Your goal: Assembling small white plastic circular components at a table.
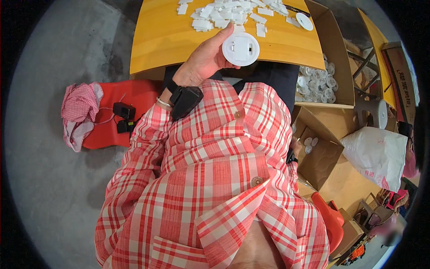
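Observation:
Above the near edge of the table, my left hand point(206, 59) grips a round white plastic casing point(241, 55) between thumb and fingers. A rectangular cover and a small slot with a dark part show on the casing's face. My right hand point(295, 146) is low at my right side, by the rim of a small cardboard box point(326, 159); sleeve and shirt hide most of its fingers. Inside that box lie a few white discs point(309, 148).
Small white plastic covers point(222, 13) are heaped on the yellow table point(161, 42), and a white disc point(304, 21) lies at its right. A large carton point(338, 58) holds many round white parts. Left is a red stool point(107, 103); right, a white sack point(376, 152).

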Action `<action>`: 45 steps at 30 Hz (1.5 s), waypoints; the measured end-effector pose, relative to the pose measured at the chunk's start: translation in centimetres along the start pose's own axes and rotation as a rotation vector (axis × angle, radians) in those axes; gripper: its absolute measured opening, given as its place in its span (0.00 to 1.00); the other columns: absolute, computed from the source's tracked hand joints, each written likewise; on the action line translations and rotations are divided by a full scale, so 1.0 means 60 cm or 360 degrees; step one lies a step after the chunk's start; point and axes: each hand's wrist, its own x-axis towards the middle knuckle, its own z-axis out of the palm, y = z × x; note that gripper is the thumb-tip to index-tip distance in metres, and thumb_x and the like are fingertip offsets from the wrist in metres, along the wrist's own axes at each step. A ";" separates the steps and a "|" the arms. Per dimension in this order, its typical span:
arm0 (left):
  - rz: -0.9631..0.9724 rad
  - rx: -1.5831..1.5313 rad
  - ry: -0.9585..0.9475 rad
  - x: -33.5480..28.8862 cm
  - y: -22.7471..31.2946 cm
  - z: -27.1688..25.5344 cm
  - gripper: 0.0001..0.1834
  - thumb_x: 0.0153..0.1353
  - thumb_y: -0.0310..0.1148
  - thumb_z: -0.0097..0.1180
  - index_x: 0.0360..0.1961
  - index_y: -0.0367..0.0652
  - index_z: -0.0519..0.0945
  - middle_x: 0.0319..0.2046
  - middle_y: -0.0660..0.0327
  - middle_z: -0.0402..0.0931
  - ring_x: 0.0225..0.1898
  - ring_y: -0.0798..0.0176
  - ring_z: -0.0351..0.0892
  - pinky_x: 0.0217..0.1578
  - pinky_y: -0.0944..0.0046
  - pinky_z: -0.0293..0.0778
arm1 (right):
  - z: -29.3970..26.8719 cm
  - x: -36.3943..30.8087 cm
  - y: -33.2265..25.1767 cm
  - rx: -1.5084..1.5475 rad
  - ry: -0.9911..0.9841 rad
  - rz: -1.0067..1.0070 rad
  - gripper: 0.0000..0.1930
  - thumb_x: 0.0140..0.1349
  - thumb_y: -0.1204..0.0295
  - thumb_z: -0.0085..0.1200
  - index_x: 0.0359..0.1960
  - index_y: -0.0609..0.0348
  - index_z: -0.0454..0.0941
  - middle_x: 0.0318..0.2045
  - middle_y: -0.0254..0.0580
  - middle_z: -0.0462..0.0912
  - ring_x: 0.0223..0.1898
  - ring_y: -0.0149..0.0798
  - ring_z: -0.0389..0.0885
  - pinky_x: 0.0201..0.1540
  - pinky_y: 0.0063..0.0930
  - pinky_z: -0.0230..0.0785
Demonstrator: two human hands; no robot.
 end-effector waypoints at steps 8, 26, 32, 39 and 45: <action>0.0028 0.0353 0.0145 -0.005 -0.007 0.018 0.33 0.59 0.62 0.44 0.51 0.43 0.71 0.39 0.63 0.79 0.39 0.70 0.80 0.26 0.72 0.77 | -0.128 0.191 -0.618 0.0784 0.0755 0.0049 0.10 0.64 0.65 0.50 0.36 0.59 0.74 0.21 0.27 0.68 0.21 0.23 0.63 0.23 0.14 0.54; -0.0061 0.0859 -0.0042 0.028 -0.034 0.021 0.45 0.57 0.71 0.28 0.50 0.40 0.73 0.38 0.64 0.75 0.35 0.74 0.73 0.35 0.75 0.69 | 0.034 0.264 -1.011 0.0383 -0.0946 -0.1021 0.15 0.63 0.64 0.52 0.42 0.64 0.75 0.23 0.37 0.78 0.24 0.27 0.73 0.26 0.22 0.66; 0.0039 0.0881 -0.0314 0.015 -0.010 0.049 0.33 0.62 0.60 0.40 0.54 0.42 0.69 0.31 0.68 0.73 0.25 0.79 0.69 0.25 0.79 0.63 | 0.005 0.254 -1.025 0.0752 -0.0954 -0.0369 0.15 0.64 0.64 0.50 0.44 0.64 0.71 0.22 0.38 0.78 0.23 0.25 0.74 0.25 0.18 0.65; 0.0095 0.1048 -0.0311 0.010 0.017 0.079 0.24 0.64 0.45 0.49 0.55 0.41 0.67 0.29 0.61 0.77 0.18 0.75 0.72 0.20 0.78 0.66 | -0.010 0.257 -1.040 0.0898 -0.0852 -0.0436 0.14 0.66 0.69 0.47 0.48 0.64 0.67 0.25 0.41 0.80 0.25 0.26 0.78 0.28 0.18 0.69; 0.0131 0.1107 -0.0229 0.002 0.030 0.112 0.23 0.65 0.42 0.46 0.57 0.40 0.63 0.24 0.56 0.78 0.16 0.72 0.76 0.16 0.78 0.68 | -0.006 0.264 -1.035 0.0887 -0.0760 -0.0592 0.14 0.65 0.67 0.48 0.48 0.64 0.68 0.24 0.41 0.80 0.23 0.26 0.78 0.25 0.18 0.68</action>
